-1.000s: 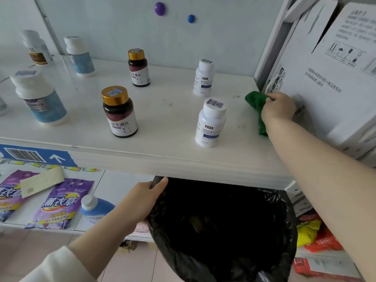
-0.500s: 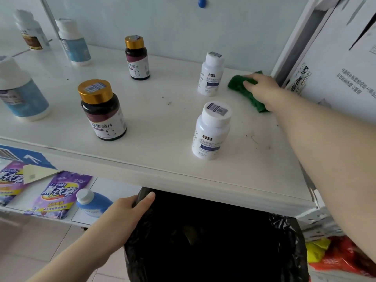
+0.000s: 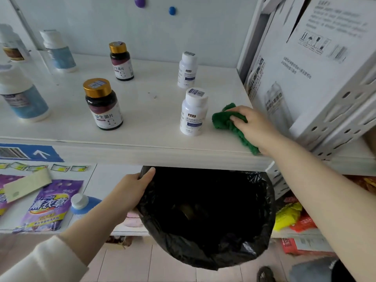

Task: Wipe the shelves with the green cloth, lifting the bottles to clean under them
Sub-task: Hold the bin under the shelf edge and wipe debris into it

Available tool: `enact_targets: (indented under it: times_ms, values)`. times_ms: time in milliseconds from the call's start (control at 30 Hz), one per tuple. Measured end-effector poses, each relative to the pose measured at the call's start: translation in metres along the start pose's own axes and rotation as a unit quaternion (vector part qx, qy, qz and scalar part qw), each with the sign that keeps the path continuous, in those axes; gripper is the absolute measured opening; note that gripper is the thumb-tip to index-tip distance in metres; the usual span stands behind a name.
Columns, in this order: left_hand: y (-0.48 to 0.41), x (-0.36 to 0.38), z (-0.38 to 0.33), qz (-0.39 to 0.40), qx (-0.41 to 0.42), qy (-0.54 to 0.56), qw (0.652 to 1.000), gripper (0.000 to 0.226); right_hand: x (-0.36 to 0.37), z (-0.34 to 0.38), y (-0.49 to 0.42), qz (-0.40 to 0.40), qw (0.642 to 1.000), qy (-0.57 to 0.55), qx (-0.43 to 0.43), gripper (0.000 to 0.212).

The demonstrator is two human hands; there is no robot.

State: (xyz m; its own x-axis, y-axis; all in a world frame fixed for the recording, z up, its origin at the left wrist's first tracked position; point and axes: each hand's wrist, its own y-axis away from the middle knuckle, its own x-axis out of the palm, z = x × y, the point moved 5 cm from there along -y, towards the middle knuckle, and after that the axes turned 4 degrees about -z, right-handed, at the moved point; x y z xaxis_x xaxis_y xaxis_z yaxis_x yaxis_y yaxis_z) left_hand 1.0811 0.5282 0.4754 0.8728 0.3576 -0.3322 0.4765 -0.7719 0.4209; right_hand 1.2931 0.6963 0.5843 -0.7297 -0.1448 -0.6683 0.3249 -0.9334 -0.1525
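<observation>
My right hand (image 3: 253, 127) presses the green cloth (image 3: 225, 122) onto the white shelf (image 3: 154, 119), near its front right edge. The cloth lies just right of a white bottle (image 3: 193, 112). A second white bottle (image 3: 188, 70) stands behind it. Two dark bottles with gold caps stand further left, one near (image 3: 102, 104) and one far (image 3: 121, 62). Blue-labelled white bottles (image 3: 20, 96) stand at the left end. My left hand (image 3: 132, 189) grips the rim of a bin lined with a black bag (image 3: 205, 216), held just below the shelf's front edge.
White cardboard boxes (image 3: 305, 68) and a perforated metal upright (image 3: 345, 110) close off the right side. The lower shelf holds purple packets (image 3: 46, 206) and a blue bottle (image 3: 81, 202). Dark crumbs (image 3: 153, 96) lie mid-shelf. Red and yellow packets (image 3: 295, 218) sit at lower right.
My right hand has dragged the green cloth from the back right corner forward, to beside the near white bottle. My left hand keeps hold of the bin under the edge.
</observation>
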Motion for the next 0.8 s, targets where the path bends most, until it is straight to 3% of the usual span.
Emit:
enact_targets:
  times_ms: [133,333,533,800]
  values:
    - [-0.002,-0.001,-0.003,0.005,0.004,-0.006,1.000,0.036,-0.007,-0.001,0.018,-0.002,1.000,-0.029,0.009,0.028]
    - [0.000,-0.001,-0.007,0.004,0.002,-0.004,1.000,0.036,-0.033,-0.002,-0.021,-0.140,0.979,-0.138,0.062,0.028]
    - [-0.001,0.000,-0.005,-0.002,0.001,0.006,1.000,0.032,-0.005,-0.014,-0.042,-0.082,0.993,0.048,0.069,0.030]
    - [-0.005,0.000,0.002,0.000,-0.001,0.004,1.000,0.039,0.001,0.015,0.052,-0.043,0.998,0.035,0.003,0.027]
